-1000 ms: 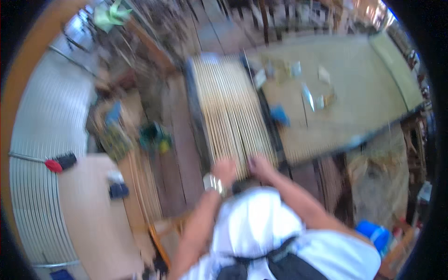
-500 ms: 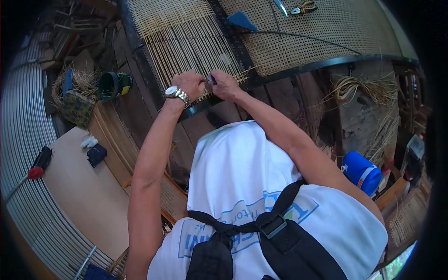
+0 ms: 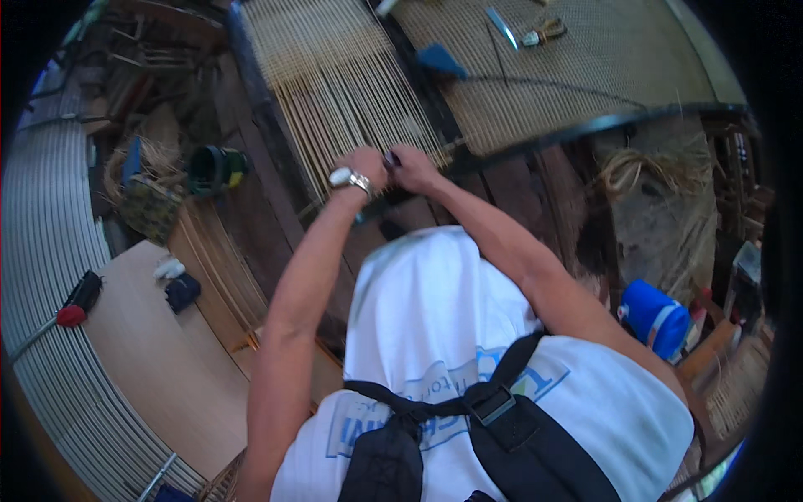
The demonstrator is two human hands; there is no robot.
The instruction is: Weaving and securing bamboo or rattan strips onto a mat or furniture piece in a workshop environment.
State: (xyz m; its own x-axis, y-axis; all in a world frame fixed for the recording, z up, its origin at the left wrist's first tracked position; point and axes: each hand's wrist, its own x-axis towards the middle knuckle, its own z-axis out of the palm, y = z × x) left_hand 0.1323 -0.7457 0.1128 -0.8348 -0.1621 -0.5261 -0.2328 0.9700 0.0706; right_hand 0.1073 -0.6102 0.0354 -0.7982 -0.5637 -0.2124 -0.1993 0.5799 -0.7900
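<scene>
A dark-framed panel strung with long pale cane strands (image 3: 347,100) lies in front of me, woven more closely at its far part. Over the panel's near edge, my left hand (image 3: 368,166), with a metal watch at the wrist, is closed with its fingers curled down among the strands. What it grips is hidden and blurred. Close beside it on the right, my right hand (image 3: 414,170) is also closed. A small dark object (image 3: 391,157) shows between its thumb and fingers, too blurred to name. The two hands nearly touch.
On the woven cane panel (image 3: 560,79) to the right lie a blue wedge-shaped piece (image 3: 442,61), a blade (image 3: 503,28) and pliers (image 3: 545,33). A dark green bucket (image 3: 216,171) stands left, a coil of cane (image 3: 648,170) and a blue jug (image 3: 657,320) right.
My left hand has moved right along the panel's near edge, closer to my right hand. The whole view has shifted slightly, and the panels sit lower in it.
</scene>
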